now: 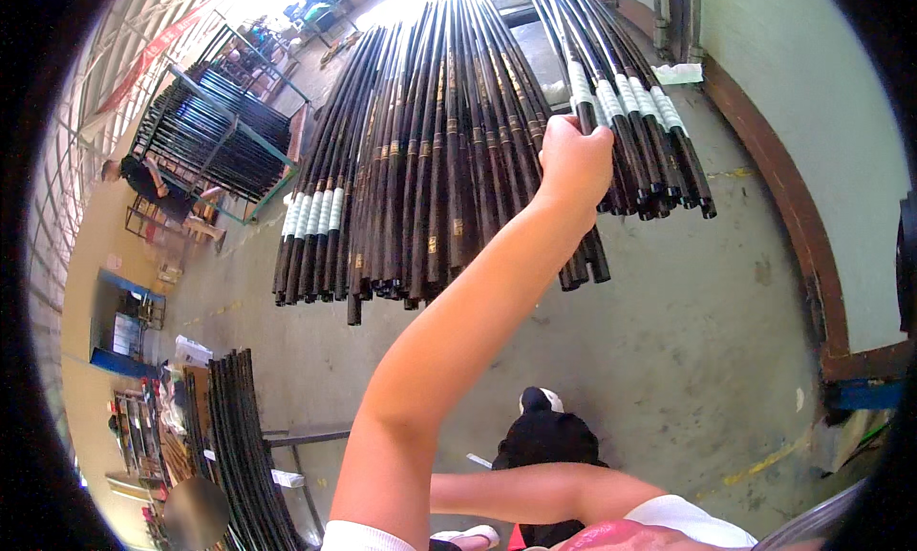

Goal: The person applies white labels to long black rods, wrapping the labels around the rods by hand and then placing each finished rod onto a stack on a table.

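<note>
My left hand (577, 159) is closed around a long black pole (579, 85) with a white wrapped band just beyond my fingers. The left arm reaches forward and to the right over a wide row of black poles (420, 169), some with gold markings. Several poles at the row's left end carry white wraps (315, 214). Right of my hand lies a smaller group of black poles (650, 150), also white-wrapped near their ends. My right forearm (535, 494) crosses low in front of my body; its hand is hidden behind my left arm.
A green metal rack (239, 136) full of dark poles stands at the far left, with a person (158, 183) beside it. More black poles (244, 446) stand at the lower left near a metal bar (306, 438). A pale wall (793, 93) with brown trim runs along the right.
</note>
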Action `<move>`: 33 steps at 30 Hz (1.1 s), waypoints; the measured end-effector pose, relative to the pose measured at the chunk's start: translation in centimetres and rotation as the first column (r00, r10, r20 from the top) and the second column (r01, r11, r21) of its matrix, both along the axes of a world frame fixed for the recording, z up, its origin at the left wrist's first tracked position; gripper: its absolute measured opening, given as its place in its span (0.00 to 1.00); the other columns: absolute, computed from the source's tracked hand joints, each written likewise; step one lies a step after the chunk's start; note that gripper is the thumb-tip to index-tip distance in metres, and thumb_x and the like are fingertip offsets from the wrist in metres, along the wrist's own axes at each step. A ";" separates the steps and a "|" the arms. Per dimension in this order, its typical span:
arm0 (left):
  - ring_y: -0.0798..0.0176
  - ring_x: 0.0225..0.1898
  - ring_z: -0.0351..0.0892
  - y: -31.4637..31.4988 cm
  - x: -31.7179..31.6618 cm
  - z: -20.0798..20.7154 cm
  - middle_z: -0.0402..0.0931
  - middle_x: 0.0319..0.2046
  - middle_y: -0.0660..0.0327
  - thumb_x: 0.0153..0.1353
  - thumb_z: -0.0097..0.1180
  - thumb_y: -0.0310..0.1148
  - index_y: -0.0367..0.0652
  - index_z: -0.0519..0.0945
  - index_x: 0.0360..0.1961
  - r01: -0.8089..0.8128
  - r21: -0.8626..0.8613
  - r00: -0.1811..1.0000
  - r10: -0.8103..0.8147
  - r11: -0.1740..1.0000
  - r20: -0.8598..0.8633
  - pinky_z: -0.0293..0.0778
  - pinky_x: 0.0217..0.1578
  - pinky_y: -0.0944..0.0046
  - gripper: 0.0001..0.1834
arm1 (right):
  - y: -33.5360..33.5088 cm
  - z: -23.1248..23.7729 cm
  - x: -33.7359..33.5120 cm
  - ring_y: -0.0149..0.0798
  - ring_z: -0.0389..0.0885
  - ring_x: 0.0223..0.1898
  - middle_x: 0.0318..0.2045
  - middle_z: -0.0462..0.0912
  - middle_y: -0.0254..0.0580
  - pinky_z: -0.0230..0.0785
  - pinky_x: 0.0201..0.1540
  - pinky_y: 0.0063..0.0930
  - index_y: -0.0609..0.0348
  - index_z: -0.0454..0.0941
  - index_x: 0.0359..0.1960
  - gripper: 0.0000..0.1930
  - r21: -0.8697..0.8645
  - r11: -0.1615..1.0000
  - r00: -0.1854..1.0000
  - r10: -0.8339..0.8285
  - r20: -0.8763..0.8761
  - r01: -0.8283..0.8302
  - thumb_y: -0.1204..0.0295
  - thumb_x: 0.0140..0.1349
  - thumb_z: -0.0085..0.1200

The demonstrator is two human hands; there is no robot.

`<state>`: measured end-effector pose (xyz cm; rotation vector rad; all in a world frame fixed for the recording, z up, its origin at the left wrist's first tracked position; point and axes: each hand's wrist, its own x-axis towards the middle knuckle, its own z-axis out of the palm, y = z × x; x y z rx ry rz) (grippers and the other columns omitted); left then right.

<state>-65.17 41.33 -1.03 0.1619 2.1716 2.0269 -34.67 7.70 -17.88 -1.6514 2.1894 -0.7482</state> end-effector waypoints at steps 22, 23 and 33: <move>0.46 0.60 0.54 5.0 1.2 0.0 0.54 0.56 0.49 0.45 0.61 0.39 0.46 0.58 0.61 -0.039 -0.656 0.956 -0.163 0.754 -0.244 0.55 0.58 0.49 0.41 | 3.5 1.2 -2.1 0.46 0.81 0.28 0.28 0.82 0.43 0.73 0.30 0.41 0.58 0.79 0.36 0.11 -0.025 0.998 0.998 -0.053 0.023 0.053 0.73 0.50 0.50; 0.46 0.60 0.54 4.8 1.3 0.1 0.54 0.56 0.49 0.45 0.60 0.39 0.46 0.58 0.61 -0.052 -0.648 0.952 -0.158 0.760 -0.261 0.55 0.58 0.49 0.41 | 3.5 1.4 -2.1 0.46 0.81 0.28 0.28 0.82 0.43 0.73 0.30 0.41 0.58 0.79 0.36 0.11 -0.024 0.998 0.998 -0.056 0.028 0.057 0.73 0.50 0.50; 0.64 0.53 0.63 -10.5 14.6 6.4 0.67 0.51 0.61 0.52 0.58 0.34 0.43 0.74 0.46 0.005 -0.457 0.886 -0.217 0.889 -0.411 0.60 0.49 0.65 0.19 | 3.7 2.3 -0.7 0.47 0.80 0.26 0.26 0.82 0.43 0.73 0.31 0.42 0.59 0.77 0.37 0.11 -0.009 0.996 0.995 -0.084 0.047 0.084 0.72 0.51 0.49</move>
